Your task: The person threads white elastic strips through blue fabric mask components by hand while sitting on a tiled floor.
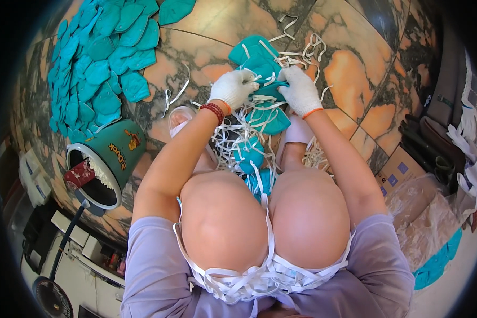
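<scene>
Both my hands wear white knit gloves and work close together above the floor, past my knees. My left hand [233, 89] is closed, with fingertips pinched at a white strap near the teal pieces. Opposite it, my right hand [300, 91] grips the edge of a teal face mask [270, 91], which lies partly hidden between the two hands. Just beyond are more teal masks [253, 50] with white straps attached. Between my feet lie further strapped masks [269, 119] among a tangle of loose white straps [225, 139]. A bundle of white straps [254, 283] rests on my lap.
A large heap of teal mask pieces [98, 74] covers the floor at the far left. Nearer stands a green bucket [119, 146], with a fan [53, 299] below it. On the right are a cardboard piece [400, 172], clear plastic wrap [426, 217] and dark bags [429, 148].
</scene>
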Available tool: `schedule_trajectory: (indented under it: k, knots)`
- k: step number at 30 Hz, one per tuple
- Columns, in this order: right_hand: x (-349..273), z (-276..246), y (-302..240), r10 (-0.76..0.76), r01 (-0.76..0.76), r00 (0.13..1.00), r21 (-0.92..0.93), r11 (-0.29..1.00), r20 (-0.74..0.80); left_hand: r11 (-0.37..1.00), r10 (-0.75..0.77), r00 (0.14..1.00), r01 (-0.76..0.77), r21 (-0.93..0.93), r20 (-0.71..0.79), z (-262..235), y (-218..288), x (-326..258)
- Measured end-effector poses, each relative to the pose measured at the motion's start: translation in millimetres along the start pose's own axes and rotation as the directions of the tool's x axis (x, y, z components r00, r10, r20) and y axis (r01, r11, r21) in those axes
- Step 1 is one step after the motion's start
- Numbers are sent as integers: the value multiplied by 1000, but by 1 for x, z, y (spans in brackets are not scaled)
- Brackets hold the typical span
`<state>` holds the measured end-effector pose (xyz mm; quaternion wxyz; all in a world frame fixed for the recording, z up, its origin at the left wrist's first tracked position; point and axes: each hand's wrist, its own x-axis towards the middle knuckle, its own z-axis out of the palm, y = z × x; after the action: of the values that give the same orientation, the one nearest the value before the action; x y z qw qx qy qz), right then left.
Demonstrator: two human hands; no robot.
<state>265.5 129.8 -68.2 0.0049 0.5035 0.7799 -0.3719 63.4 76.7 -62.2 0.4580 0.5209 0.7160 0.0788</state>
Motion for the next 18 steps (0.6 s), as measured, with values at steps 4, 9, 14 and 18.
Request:
schedule_trajectory:
  k: [4,9,14,18]
  knots:
    - [-22,-33,-2,181,-142,980,356,923,-78,991,-73,993,62,117,95,-12,-24,-11]
    - [-39,-56,-23,59,-61,997,49,997,40,999,14,958,-4,36,-288,-21,-27,-28]
    - [-44,-66,-37,23,5,997,336,942,-78,929,279,947,-309,-202,-161,-52,23,-51]
    - [-50,-71,-47,36,15,996,577,816,-77,908,199,974,-226,-352,-112,-61,29,-69]
